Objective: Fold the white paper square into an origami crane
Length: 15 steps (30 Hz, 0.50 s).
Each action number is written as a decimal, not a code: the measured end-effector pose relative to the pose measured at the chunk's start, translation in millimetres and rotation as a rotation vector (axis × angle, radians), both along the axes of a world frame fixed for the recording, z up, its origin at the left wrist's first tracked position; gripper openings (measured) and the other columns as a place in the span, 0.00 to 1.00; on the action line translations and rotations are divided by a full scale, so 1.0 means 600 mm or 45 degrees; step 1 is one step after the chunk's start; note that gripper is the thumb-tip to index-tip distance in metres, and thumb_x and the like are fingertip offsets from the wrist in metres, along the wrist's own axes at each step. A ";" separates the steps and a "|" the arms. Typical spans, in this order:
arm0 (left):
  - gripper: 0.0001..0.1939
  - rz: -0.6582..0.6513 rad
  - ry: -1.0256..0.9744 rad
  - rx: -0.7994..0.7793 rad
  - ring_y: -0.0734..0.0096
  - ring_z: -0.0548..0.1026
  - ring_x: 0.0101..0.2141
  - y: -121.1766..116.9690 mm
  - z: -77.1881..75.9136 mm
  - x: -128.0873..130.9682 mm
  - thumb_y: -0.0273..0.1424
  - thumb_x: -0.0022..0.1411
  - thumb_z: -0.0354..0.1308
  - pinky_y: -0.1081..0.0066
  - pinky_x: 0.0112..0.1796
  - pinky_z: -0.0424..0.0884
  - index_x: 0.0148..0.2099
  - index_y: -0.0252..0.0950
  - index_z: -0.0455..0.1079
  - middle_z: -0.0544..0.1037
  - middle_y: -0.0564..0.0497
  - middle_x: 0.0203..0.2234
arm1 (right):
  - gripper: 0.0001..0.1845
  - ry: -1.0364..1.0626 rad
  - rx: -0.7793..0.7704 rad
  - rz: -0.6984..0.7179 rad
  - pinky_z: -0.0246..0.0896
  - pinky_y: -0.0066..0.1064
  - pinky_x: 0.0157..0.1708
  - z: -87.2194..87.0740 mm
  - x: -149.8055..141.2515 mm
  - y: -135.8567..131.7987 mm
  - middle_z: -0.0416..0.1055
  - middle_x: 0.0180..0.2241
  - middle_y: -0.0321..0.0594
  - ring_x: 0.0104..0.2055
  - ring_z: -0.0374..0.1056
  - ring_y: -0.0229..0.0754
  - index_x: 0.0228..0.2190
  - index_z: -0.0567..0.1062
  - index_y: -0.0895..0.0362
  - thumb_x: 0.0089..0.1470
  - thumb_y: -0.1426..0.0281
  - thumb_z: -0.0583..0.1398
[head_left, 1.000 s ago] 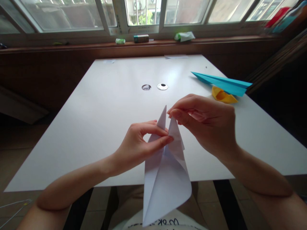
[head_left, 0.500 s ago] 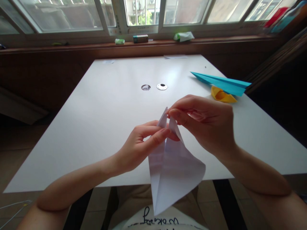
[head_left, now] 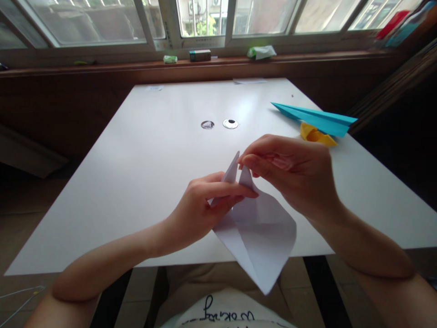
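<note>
Between my hands is a folded sheet of white paper, held above the table's near edge. Two narrow points of it stand up at the top, and a broad creased flap hangs down toward my lap. My left hand grips the paper from the left, thumb and index finger across its middle just under the points. With thumb and fingertips together, my right hand pinches the tip of the right-hand point. Part of the paper is hidden behind my left fingers.
On the white table, a blue paper plane and a yellow folded paper boat lie at the right, beyond my right hand. Two round holes are further back. Small packets and a box rest on the windowsill.
The paper's hanging flap has swung to the right and its lower corner has risen. My left index finger now lies across the front of the paper. The right hand has barely moved.
</note>
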State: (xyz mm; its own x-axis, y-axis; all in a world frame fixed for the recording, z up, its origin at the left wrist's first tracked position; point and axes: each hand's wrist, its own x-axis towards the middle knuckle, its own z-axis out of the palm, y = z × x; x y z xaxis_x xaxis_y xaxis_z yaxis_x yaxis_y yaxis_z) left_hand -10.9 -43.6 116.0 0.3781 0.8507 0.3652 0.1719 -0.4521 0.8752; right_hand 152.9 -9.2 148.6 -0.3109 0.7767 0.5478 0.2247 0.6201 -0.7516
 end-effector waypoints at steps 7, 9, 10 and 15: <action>0.09 -0.060 0.029 -0.037 0.75 0.72 0.32 0.001 0.002 -0.003 0.23 0.59 0.53 0.77 0.31 0.69 0.37 0.36 0.74 0.75 0.50 0.34 | 0.07 -0.078 -0.036 0.024 0.62 0.27 0.26 0.005 0.007 0.009 0.73 0.27 0.35 0.28 0.67 0.34 0.27 0.75 0.56 0.52 0.66 0.60; 0.10 -0.013 0.002 -0.032 0.75 0.72 0.32 0.003 0.002 -0.005 0.22 0.59 0.53 0.77 0.30 0.69 0.38 0.36 0.74 0.75 0.50 0.35 | 0.09 -0.157 -0.054 0.055 0.63 0.27 0.28 0.012 0.014 0.012 0.73 0.30 0.37 0.31 0.68 0.36 0.29 0.74 0.56 0.53 0.64 0.58; 0.10 0.027 -0.011 -0.024 0.75 0.72 0.33 0.004 0.001 -0.006 0.21 0.58 0.54 0.77 0.30 0.69 0.39 0.37 0.74 0.75 0.49 0.35 | 0.10 -0.212 -0.054 0.068 0.63 0.28 0.28 0.016 0.018 0.013 0.73 0.30 0.37 0.31 0.68 0.36 0.30 0.74 0.56 0.53 0.63 0.58; 0.10 0.278 -0.011 0.111 0.76 0.70 0.30 0.008 -0.003 -0.008 0.21 0.56 0.56 0.77 0.28 0.68 0.39 0.38 0.73 0.73 0.51 0.31 | 0.11 -0.585 0.070 0.004 0.59 0.27 0.25 0.029 0.032 0.008 0.70 0.26 0.36 0.26 0.64 0.34 0.27 0.70 0.57 0.47 0.62 0.62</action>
State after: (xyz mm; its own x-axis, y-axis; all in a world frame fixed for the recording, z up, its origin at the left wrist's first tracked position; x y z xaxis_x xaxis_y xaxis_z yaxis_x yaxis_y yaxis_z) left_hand -16.0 -38.7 114.0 0.1854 0.8771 0.4430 0.2667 -0.4788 0.8364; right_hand 172.2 -4.7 165.9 -0.5332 0.7492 0.3930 0.5253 0.6573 -0.5405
